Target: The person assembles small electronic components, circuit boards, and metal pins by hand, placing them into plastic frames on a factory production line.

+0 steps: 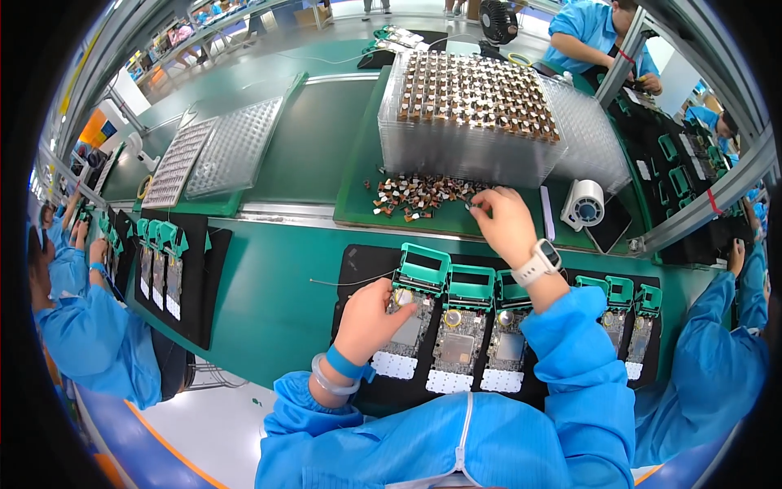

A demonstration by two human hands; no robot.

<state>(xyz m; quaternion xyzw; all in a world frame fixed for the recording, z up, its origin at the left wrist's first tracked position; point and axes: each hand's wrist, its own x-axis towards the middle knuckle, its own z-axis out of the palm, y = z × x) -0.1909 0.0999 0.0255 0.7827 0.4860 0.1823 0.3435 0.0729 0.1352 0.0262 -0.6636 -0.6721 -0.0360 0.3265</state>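
My left hand (pixel 365 319) is closed at the upper left of the leftmost circuit board (pixel 407 330), its thumb and fingers bent around the board's edge below a green frame (pixel 425 267). A round gold-and-white part sits near those fingertips. Further off, my right hand (pixel 507 224) pinches at the right end of a pile of small brown, black and white components (pixel 419 196); what lies between its fingertips is too small to name. More circuit boards (pixel 454 346) with green frames and white lower ends stand in a row on a black mat (pixel 350 265).
Behind the pile rises a stack of clear trays (pixel 456 155), the top one filled with components. A small white fan (pixel 584 204) stands to its right. Emptier clear trays (pixel 236 147) lie at left. A metal post (pixel 709 208) slants at right. Co-workers in blue (pixel 102 326) sit on both sides.
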